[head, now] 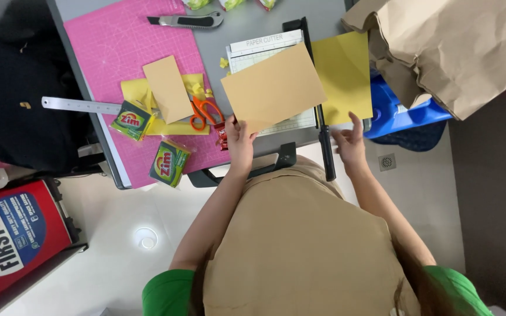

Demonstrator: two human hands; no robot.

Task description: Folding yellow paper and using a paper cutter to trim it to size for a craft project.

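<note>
Two sheets: left hand (240, 139) pinches tan card (273, 88) at its lower corner; right hand (349, 143) fingers grip yellow sheet (344, 76) at its bottom edge. One cutter (265, 47), largely hidden beneath both sheets. Two green packets (170, 162) left of the fingers.

Two small green and yellow sachets with a red oval logo: one sachet (130, 120) left of centre on the pink mat, just under the steel ruler; second sachet (168, 162) lower, at the mat's near edge, tilted. Red shiny wrapper (222, 137) just left of the left hand, partly hidden. Large crumpled brown paper bag (458, 47) upper right. Red and blue printed box (13, 234) with white lettering, lower left on the floor. White label strip (266, 42) across the top of the paper cutter, upper centre.
</note>
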